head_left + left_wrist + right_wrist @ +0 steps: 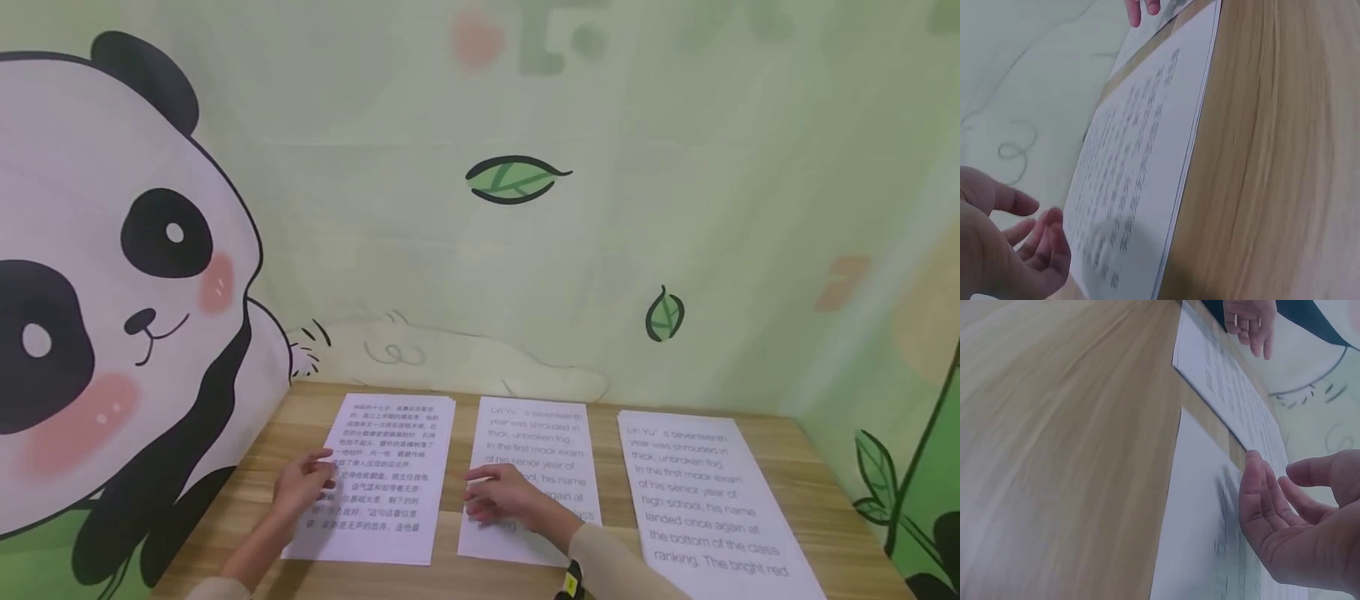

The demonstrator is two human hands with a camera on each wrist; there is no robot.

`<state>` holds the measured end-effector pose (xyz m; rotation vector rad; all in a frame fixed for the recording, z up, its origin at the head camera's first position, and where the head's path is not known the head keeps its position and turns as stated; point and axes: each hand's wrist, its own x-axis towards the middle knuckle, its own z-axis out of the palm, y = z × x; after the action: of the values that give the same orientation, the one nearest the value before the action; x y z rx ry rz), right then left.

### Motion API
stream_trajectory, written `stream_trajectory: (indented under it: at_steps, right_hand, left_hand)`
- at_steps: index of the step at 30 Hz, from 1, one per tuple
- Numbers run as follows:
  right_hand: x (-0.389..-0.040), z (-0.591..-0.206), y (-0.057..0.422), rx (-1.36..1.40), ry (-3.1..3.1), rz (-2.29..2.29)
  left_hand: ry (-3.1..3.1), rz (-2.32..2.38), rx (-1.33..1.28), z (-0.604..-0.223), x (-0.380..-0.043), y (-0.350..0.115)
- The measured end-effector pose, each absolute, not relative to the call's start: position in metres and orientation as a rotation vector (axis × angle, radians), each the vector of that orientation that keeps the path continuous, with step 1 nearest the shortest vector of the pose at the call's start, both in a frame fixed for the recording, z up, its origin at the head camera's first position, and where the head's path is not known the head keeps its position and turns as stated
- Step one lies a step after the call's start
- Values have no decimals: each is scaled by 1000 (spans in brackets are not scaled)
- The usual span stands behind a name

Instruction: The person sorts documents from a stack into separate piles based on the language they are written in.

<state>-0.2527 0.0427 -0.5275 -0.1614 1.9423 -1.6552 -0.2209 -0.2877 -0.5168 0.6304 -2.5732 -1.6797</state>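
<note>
In the head view my left hand (302, 483) hovers over the left edge of a paper stack printed with Chinese text (390, 500). Its fingers bend loosely, with nothing between them; the left wrist view shows the same hand (1016, 244) beside that stack (1147, 156). Above the middle stack, printed in English (532, 425), is my right hand (510, 498), covering some of its lines. Seen from the right wrist, this hand (1304, 519) has relaxed fingers and a gap between thumb and fingertips. Neither hand holds paper.
A third paper stack with English text (697, 492) lies at the right of the wooden table (802, 450). Behind the table hangs a pale green backdrop (375, 208) with a large panda (187, 333) and leaves drawn on it.
</note>
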Motion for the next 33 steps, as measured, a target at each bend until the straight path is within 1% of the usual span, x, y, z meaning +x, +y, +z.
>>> stream_trajectory:
  at_steps: [4, 9, 18, 24, 33]
  right_hand:
    - [-255, -527, 65, -127, 2004, -1626]
    - [-256, -526, 97, -85, 2092, -1597]
    - [-258, -520, 151, 84, 2223, -1586]
    - [-261, -514, 174, 156, 2255, -1577]
    - [-254, -516, 192, 228, 2274, -1481]
  left_hand:
    - [-2638, -1802, 459, -513, -224, -262]
    - [-2731, -1832, 330, -514, -227, -227]
    - [-2918, -1865, 100, -529, -239, -173]
    - [-2967, -1832, -11, -532, -246, -151]
    - [-3021, -1806, -79, -531, -250, -134]
